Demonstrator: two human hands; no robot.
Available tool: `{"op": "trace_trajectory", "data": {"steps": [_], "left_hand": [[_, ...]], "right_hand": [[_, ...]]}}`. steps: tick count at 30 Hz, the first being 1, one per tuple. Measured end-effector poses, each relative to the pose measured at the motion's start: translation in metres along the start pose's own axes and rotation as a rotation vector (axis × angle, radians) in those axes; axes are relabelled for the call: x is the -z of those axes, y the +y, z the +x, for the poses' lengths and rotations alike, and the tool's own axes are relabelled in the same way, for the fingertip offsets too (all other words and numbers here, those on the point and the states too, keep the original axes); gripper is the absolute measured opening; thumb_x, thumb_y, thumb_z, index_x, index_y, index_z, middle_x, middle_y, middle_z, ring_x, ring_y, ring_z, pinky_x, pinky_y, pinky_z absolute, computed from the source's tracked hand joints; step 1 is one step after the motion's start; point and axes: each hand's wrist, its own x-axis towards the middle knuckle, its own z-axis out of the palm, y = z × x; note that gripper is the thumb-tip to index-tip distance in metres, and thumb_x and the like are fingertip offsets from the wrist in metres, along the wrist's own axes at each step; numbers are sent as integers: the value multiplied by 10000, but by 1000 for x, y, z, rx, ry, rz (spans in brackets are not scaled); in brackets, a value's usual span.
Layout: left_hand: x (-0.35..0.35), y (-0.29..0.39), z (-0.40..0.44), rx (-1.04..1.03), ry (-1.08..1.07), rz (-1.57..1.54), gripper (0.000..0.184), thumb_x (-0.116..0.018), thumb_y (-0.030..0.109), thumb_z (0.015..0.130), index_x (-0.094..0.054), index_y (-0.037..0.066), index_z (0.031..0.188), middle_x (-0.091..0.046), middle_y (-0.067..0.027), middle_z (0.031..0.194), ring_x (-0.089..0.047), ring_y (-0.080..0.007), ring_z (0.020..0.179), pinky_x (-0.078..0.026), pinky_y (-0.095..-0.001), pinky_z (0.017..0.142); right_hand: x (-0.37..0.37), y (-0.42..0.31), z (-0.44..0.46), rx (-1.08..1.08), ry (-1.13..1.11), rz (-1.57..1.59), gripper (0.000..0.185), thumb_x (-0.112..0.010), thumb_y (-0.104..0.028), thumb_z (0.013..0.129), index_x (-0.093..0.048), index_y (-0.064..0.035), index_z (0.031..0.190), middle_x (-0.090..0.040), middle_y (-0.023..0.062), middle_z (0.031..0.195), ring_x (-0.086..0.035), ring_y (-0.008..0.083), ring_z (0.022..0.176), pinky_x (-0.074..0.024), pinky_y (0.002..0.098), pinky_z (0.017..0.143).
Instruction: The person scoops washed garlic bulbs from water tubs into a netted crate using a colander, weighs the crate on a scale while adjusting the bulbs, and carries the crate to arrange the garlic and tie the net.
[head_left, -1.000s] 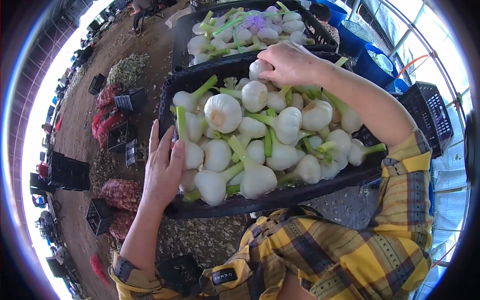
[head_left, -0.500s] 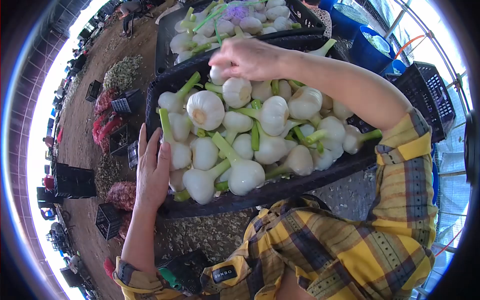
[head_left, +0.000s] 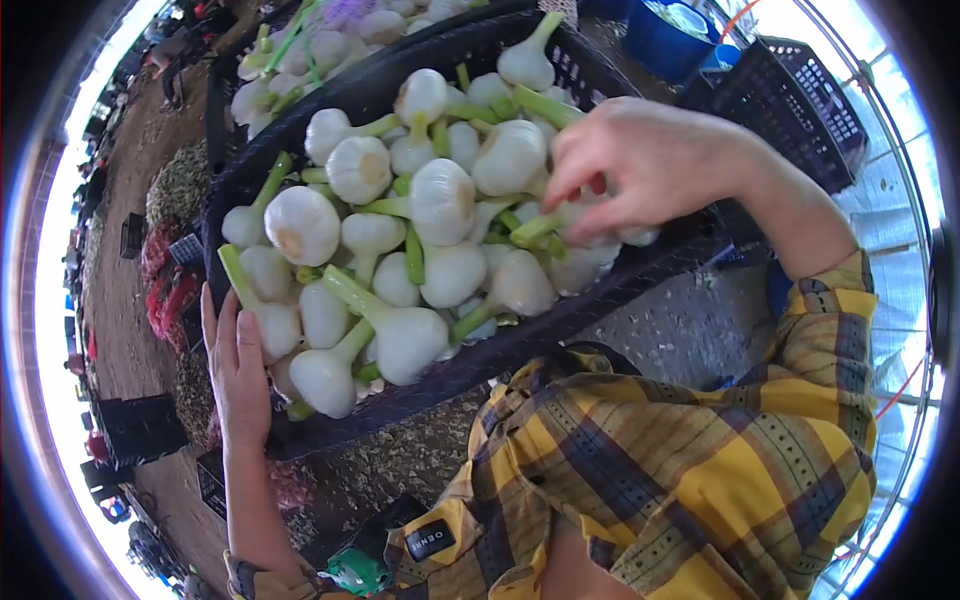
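Observation:
A black plastic crate (head_left: 600,335) in front of me is heaped with white garlic bulbs (head_left: 302,226) that have green cut stems. My left hand (head_left: 240,375) lies with fingers stretched against the crate's left end, beside the nearest bulbs. Over the right part of the heap is my right hand (head_left: 640,165), its thumb and forefinger apart and slightly blurred. Their tips are close to a bulb's green stem (head_left: 538,230); whether they touch it I cannot tell. The bulbs under this hand are partly hidden.
Behind stands a second crate of garlic (head_left: 330,45) with a purple net on it. A black slatted crate (head_left: 800,110) and a blue tub (head_left: 668,40) are at the right. Red net sacks (head_left: 170,290) and dark crates (head_left: 140,432) sit on the ground at left.
My right hand has moved from the back of the heap, where it was at a bulb, to the right side. My left hand stays on the crate's left end. The view has shifted.

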Motion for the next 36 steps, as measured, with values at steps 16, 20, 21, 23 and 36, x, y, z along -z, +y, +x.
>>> {"op": "trace_trajectory", "data": {"steps": [16,20,21,23,36], "left_hand": [[-1,-4,4,9,-27,-48,560,-341,418,990,-445,-12,1333,-222,-183,1499,-271,-290,1366,-253,-386,1087],[-1,-10,6,16,-29,18,561,-339,414,992,-444,-20,1332,-225,-164,1502,-282,-282,1360,-270,-386,1079],[-1,-7,6,22,-31,6,564,-339,416,992,-443,-23,1331,-226,-161,1502,-283,-281,1359,-272,-386,1078],[-2,-6,5,31,-30,-11,566,-340,417,991,-442,-25,1331,-228,-159,1501,-284,-281,1359,-275,-386,1077],[-5,-4,7,11,-1,3,535,-351,381,989,-427,-7,1349,-238,-171,1504,-296,-292,1355,-237,-378,1094]], "right_hand": [[-2,9,-64,-189,187,-417,243,-710,-226,718,-689,-47,881,-596,106,757,-596,281,768,-475,376,723],[-1,17,-59,-430,-45,-193,240,-718,-226,712,-689,-60,883,-591,97,809,-576,284,844,-457,393,761],[-1,15,-60,-424,-26,-219,214,-711,-205,720,-684,-67,881,-592,87,792,-569,270,871,-452,382,771],[-8,12,-67,-271,110,-333,202,-708,-198,725,-678,-66,874,-593,84,769,-571,270,852,-455,373,760],[-52,3,3,233,426,-486,480,-564,-327,890,-530,41,1197,-477,207,1294,-458,330,1217,-352,386,1066]]}}
